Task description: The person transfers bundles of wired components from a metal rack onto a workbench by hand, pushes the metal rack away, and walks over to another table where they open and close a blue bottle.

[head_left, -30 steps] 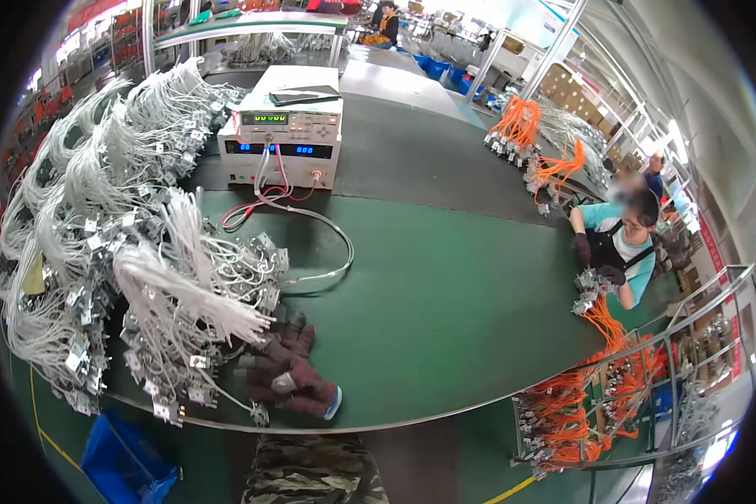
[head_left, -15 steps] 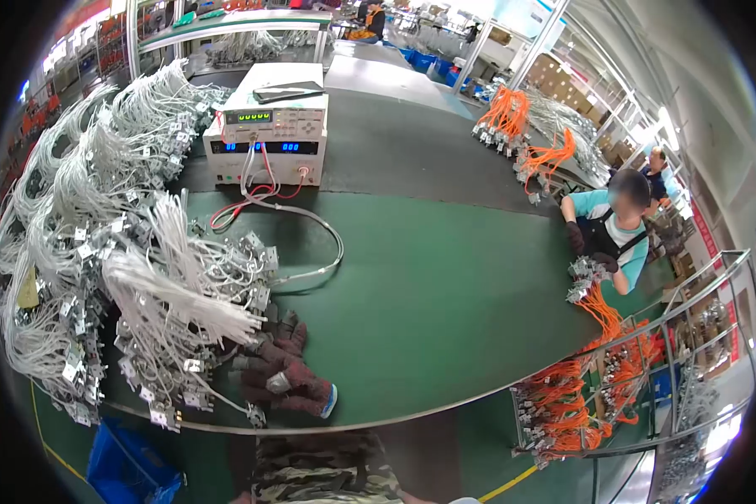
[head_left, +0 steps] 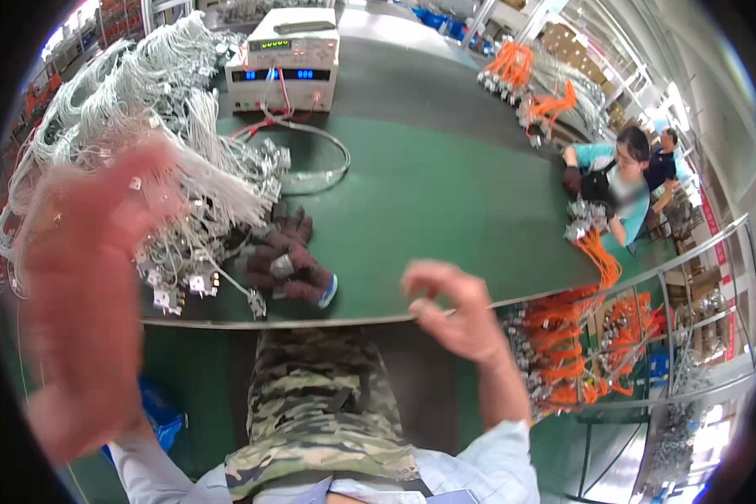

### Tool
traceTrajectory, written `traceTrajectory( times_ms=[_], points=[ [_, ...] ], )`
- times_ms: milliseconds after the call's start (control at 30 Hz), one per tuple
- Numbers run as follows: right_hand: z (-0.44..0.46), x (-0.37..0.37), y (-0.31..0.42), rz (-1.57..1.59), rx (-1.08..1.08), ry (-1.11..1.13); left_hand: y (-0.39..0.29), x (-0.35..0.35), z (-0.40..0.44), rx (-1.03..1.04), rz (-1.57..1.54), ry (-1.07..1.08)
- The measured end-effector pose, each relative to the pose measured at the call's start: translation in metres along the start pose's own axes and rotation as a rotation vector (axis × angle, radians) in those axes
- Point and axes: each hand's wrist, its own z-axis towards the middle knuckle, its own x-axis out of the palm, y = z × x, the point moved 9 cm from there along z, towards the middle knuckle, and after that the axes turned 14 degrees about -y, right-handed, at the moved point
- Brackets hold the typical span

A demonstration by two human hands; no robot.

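My left hand point(head_left: 88, 277) is a large motion-smeared shape at the left, in front of the white cable bundles; its fingers cannot be made out. My right hand point(head_left: 458, 312) is raised near the table's front edge, fingers curved and thumb apart, holding nothing. Dark work gloves point(head_left: 290, 267) with a blue-edged cuff lie on the green tabletop point(head_left: 412, 210), between my hands. White cables point(head_left: 214, 168) with metal connectors are heaped at the left. Behind them stand two stacked instruments point(head_left: 286, 71) with lit displays and looped leads.
A gloved co-worker point(head_left: 617, 185) at the right handles connectors on orange cables point(head_left: 598, 256). Another person stands behind. Orange cables hang on a metal rack point(head_left: 689, 307) at the lower right. A blue bin point(head_left: 161, 416) is below the table at the left.
Both my hands have come up into view from below. The camera view has tipped downward, showing more of my camouflage apron and sleeves. The gloves remain on the table.
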Motion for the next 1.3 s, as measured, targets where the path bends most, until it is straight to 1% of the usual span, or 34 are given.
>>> traceTrajectory(
  times_ms=[33,67,100,133,167,233,267,300,333,367,400,433,467,533,567,600,633,700,767,800,900,967,1033,1067,1100,1133,1167,1200,1233,1300],
  points=[
    [0.017,-0.016,0.04,0.071,-0.226,-0.043,0.003,0.004,-0.002,-0.025,0.004,-0.008],
    [0.028,-0.031,0.074,0.234,-0.289,-0.106,0.005,0.005,-0.003,-0.05,0.006,-0.008],
    [0.035,-0.039,0.105,0.269,-0.351,-0.167,0.009,0.01,-0.003,-0.074,0.003,-0.004],
    [0.039,-0.04,0.14,0.173,-0.609,-0.112,0.014,0.013,-0.007,-0.098,-0.001,-0.001],
    [0.04,-0.033,0.175,0.117,-0.631,-0.088,0.018,0.014,-0.009,-0.112,0.003,0.001],
    [0.05,-0.046,0.16,0.105,-0.608,-0.107,0.027,0.017,-0.01,-0.115,0.015,-0.018],
    [0.021,-0.083,0.161,0.096,-0.629,-0.109,0.03,0.016,-0.006,-0.085,0.023,-0.045],
    [0.039,-0.088,0.157,0.09,-0.643,-0.12,0.035,0.015,-0.001,-0.061,0.035,-0.064],
    [0.035,-0.089,0.162,0.098,-0.639,-0.134,0.033,0.012,0.001,-0.055,0.056,-0.076],
    [0.044,-0.085,0.16,0.113,-0.628,-0.133,0.032,0.009,-0.002,-0.062,0.08,-0.102],
    [0.047,-0.062,0.148,0.128,-0.606,-0.135,0.029,0.006,-0.006,-0.077,0.103,-0.121],
    [0.044,-0.062,0.145,0.126,-0.593,-0.15,0.03,0.005,-0.005,-0.077,0.115,-0.129],
    [0.05,-0.079,0.141,0.128,-0.595,-0.165,0.03,0.003,-0.002,-0.064,0.131,-0.142],
    [0.058,-0.081,0.134,0.125,-0.608,-0.192,0.03,0.002,0.005,-0.028,0.157,-0.171],
    [0.053,-0.068,0.141,0.119,-0.62,-0.205,0.03,0.002,0.008,-0.005,0.165,-0.187],
    [0.073,-0.045,0.137,0.114,-0.621,-0.211,0.031,0.003,0.01,0.006,0.173,-0.208],
    [0.086,-0.059,0.131,0.108,-0.635,-0.225,0.033,0.004,0.013,0.032,0.181,-0.225],
    [0.084,-0.069,0.135,0.1,-0.711,-0.277,0.031,0.003,0.032,0.136,0.203,-0.252],
    [0.061,-0.074,0.135,0.119,-0.792,-0.326,0.024,0.001,0.044,0.242,0.246,-0.287],
    [0.042,-0.09,0.131,0.122,-0.798,-0.346,0.021,0.002,0.048,0.263,0.259,-0.298],
    [0.012,-0.122,0.114,0.139,-0.788,-0.421,0.014,-0.001,0.053,0.304,0.304,-0.309],
    [-0.025,-0.166,0.087,0.195,-0.747,-0.455,0.003,-0.013,0.049,0.296,0.378,-0.32],
    [-0.01,-0.178,0.07,0.23,-0.661,-0.47,-0.002,-0.019,0.037,0.242,0.434,-0.33],
    [0.006,-0.136,0.079,0.246,-0.629,-0.497,-0.008,-0.02,0.037,0.233,0.462,-0.32],
    [0.011,-0.143,0.076,0.241,-0.617,-0.524,-0.011,-0.019,0.039,0.242,0.466,-0.318],
    [-0.02,-0.165,0.071,0.222,-0.608,-0.565,-0.011,-0.017,0.044,0.258,0.457,-0.303],
    [-0.026,-0.157,0.077,0.208,-0.576,-0.592,-0.012,-0.017,0.046,0.248,0.455,-0.293],
    [-0.002,-0.147,0.071,0.227,-0.536,-0.626,-0.02,-0.021,0.049,0.238,0.486,-0.273],
    [-0.02,-0.134,0.075,0.249,-0.518,-0.637,-0.028,-0.024,0.048,0.24,0.518,-0.282],
    [-0.007,-0.12,0.084,0.228,-0.541,-0.649,-0.026,-0.022,0.046,0.282,0.511,-0.335]
  ],
)
